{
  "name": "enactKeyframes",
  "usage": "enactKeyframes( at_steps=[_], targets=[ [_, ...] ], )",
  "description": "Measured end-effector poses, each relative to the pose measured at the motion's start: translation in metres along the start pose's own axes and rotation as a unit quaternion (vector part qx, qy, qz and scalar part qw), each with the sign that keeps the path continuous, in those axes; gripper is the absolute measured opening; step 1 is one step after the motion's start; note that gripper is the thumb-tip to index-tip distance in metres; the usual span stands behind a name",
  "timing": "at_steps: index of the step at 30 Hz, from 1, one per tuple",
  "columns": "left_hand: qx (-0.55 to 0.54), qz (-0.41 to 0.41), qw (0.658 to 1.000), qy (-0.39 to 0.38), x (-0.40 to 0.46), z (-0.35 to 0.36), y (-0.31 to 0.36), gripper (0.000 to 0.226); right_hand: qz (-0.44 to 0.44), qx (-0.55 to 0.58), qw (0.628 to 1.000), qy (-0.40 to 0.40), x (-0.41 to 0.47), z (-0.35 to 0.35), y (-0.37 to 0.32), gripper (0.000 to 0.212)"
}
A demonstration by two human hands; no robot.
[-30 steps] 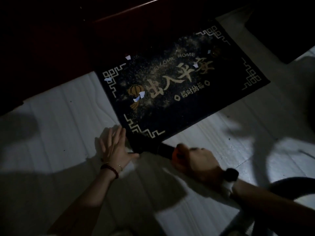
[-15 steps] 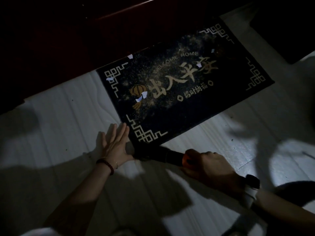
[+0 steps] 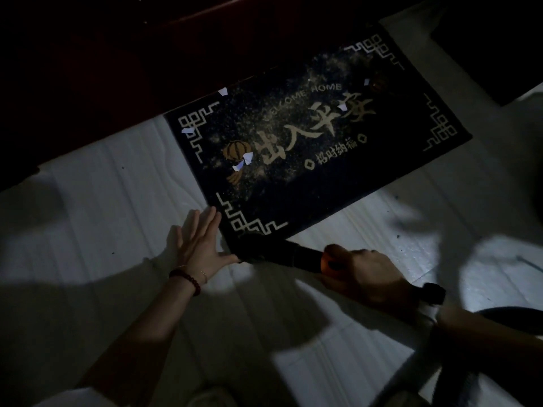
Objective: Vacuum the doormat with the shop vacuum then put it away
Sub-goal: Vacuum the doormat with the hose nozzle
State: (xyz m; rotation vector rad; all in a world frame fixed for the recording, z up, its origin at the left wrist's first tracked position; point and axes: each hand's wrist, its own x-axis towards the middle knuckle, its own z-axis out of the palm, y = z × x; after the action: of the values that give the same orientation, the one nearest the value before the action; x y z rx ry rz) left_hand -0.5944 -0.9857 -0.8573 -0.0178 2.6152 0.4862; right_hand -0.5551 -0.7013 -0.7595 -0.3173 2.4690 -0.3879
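Note:
A dark doormat (image 3: 390, 160) with gold "WELCOME HOME" lettering lies askew on the pale floor. Dust speckles it and several white paper scraps (image 3: 244, 161) lie on it. My left hand (image 3: 199, 245) rests flat on the floor, fingers spread, its thumb touching the mat's near left corner. My right hand (image 3: 367, 274) is closed around the black vacuum nozzle tube (image 3: 293, 255), whose tip sits at that same corner of the mat. The black hose (image 3: 499, 315) curves away at the lower right.
A dark red wooden door or threshold (image 3: 147, 69) runs along the mat's far edge. A dark object (image 3: 505, 39) stands at the top right. The pale tiled floor (image 3: 102, 201) spreads to the left and below, crossed by deep shadows.
The view has drifted slightly, so the mat appears a little further right. My right hand and the nozzle shifted right along the mat's near corner. My left hand stays flat at the corner.

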Motion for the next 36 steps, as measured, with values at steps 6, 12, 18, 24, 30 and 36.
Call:
enactKeyframes(
  at_steps=[6, 12, 18, 24, 30, 36],
  targets=[
    [0.012, -0.009, 1.0, 0.002, 0.001, 0.003, 0.003, 0.109, 0.015, -0.042, 0.993, 0.108, 0.045, -0.019, -0.004, 0.045],
    [-0.001, -0.023, 1.0, -0.001, 0.001, 0.001, 0.007, 0.107, 0.006, -0.023, 0.991, 0.134, 0.05, -0.001, -0.002, 0.056],
    [-0.014, -0.034, 0.999, 0.001, 0.002, 0.003, 0.008, 0.109, -0.036, 0.047, 0.995, 0.082, 0.027, 0.009, 0.016, 0.062],
    [-0.012, -0.038, 0.999, -0.005, 0.003, 0.002, 0.009, 0.107, -0.038, 0.007, 0.99, 0.137, 0.03, 0.005, 0.015, 0.057],
    [-0.009, -0.038, 0.999, -0.012, 0.001, -0.001, 0.012, 0.108, 0.02, 0.035, 0.98, 0.195, 0.07, -0.01, 0.003, 0.048],
    [-0.017, -0.041, 0.999, -0.011, 0.002, -0.001, 0.011, 0.11, -0.031, 0.016, 0.997, 0.063, 0.0, 0.013, 0.016, 0.056]
  ],
)
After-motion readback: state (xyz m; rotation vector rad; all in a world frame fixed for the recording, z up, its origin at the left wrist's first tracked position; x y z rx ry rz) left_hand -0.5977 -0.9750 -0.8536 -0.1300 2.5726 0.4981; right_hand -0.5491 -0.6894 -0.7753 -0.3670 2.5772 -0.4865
